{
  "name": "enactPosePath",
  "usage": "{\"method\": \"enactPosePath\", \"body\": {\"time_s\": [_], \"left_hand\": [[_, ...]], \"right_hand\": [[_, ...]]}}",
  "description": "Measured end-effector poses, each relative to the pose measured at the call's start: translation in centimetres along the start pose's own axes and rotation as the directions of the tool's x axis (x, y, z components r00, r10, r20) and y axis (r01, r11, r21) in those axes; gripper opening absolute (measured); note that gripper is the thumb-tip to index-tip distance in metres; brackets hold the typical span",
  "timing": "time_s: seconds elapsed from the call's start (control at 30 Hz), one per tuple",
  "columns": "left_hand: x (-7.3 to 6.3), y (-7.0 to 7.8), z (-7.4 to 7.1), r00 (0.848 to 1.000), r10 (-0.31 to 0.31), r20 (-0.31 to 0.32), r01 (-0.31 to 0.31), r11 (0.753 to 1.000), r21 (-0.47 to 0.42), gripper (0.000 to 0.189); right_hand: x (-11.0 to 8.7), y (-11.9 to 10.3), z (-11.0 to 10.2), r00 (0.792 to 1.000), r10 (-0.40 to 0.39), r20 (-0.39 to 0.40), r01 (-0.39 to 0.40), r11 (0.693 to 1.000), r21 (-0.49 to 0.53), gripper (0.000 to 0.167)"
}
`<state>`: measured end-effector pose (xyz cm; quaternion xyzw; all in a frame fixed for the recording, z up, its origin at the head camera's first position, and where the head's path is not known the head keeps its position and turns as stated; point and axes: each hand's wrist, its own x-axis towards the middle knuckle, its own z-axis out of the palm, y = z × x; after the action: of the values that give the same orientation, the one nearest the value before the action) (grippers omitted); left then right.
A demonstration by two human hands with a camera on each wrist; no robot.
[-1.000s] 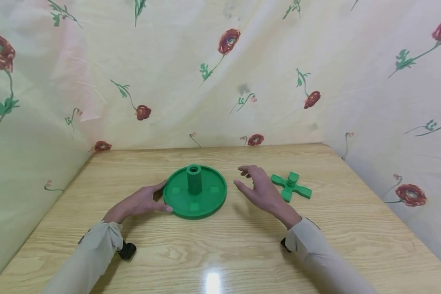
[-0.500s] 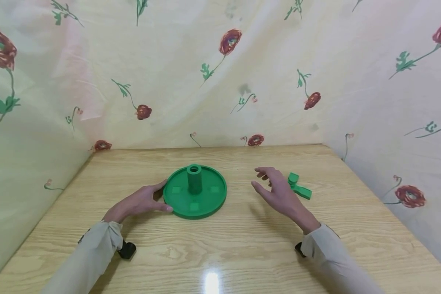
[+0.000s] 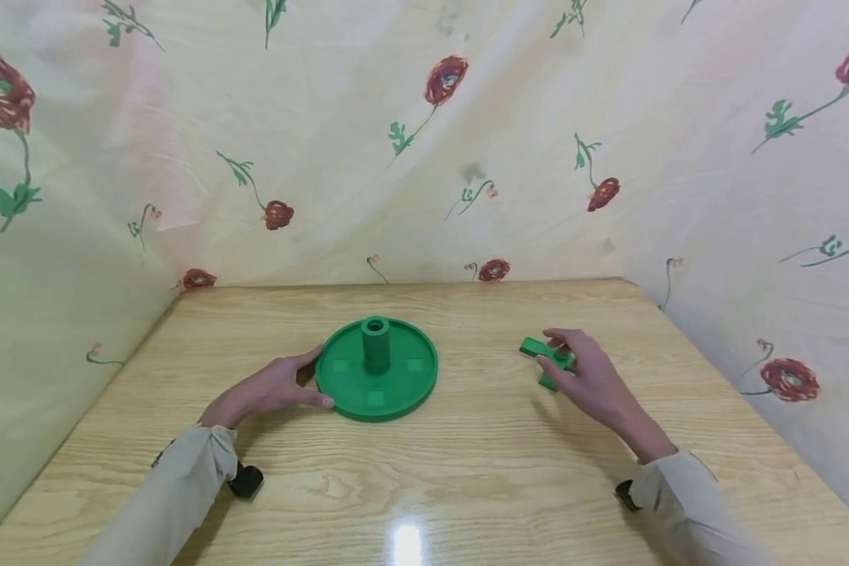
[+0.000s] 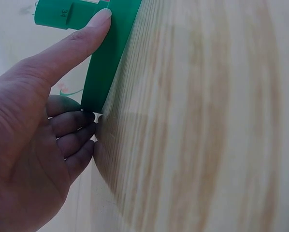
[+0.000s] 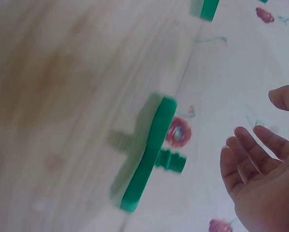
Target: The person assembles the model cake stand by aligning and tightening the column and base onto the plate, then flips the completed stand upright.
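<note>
A round green tray-like disc (image 3: 406,393) with a raised rim lies on the table, a hollow post (image 3: 376,346) standing at its middle. My left hand (image 3: 276,387) rests against the disc's left side, thumb and fingers spread along the rim. In the left wrist view the thumb touches the disc's edge (image 4: 98,79) and the fingertips reach the tabletop. My right hand (image 3: 597,385) hovers, fingers loosely bent, over a green cross-shaped piece (image 3: 535,347), partly hiding it. The right wrist view shows this cross (image 5: 151,150) with its short ridged peg, apart from the fingers.
The wooden table (image 3: 424,464) ends at a floral cloth (image 3: 339,157) at the back and sides. A black wrist strap piece (image 3: 246,481) sits under the left cuff. Part of another green thing (image 5: 209,8) shows at the right wrist view's top.
My right hand has moved rightward from beside the disc to above the cross-shaped piece, uncovering its left arm and covering its right side. The left hand and the disc stay put.
</note>
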<state>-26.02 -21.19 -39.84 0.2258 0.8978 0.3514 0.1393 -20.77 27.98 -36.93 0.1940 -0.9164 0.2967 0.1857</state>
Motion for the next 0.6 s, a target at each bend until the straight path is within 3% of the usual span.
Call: {"method": "enactPosePath", "body": {"time_s": [0.3,0.6], "left_hand": [[-0.1,0.0,-0.2,1.000,0.000,0.004,0.000,1.000,0.004,0.111],[0.0,-0.1,-0.1,1.000,0.004,0.008,-0.004,1.000,-0.004,0.112]], "right_hand": [[-1.5,2.1,-1.9,0.999,-0.010,-0.034,0.008,0.998,-0.066,0.042],[-2.3,4.1,-3.4,0.998,0.057,-0.005,-0.057,0.995,-0.086,0.047]]}}
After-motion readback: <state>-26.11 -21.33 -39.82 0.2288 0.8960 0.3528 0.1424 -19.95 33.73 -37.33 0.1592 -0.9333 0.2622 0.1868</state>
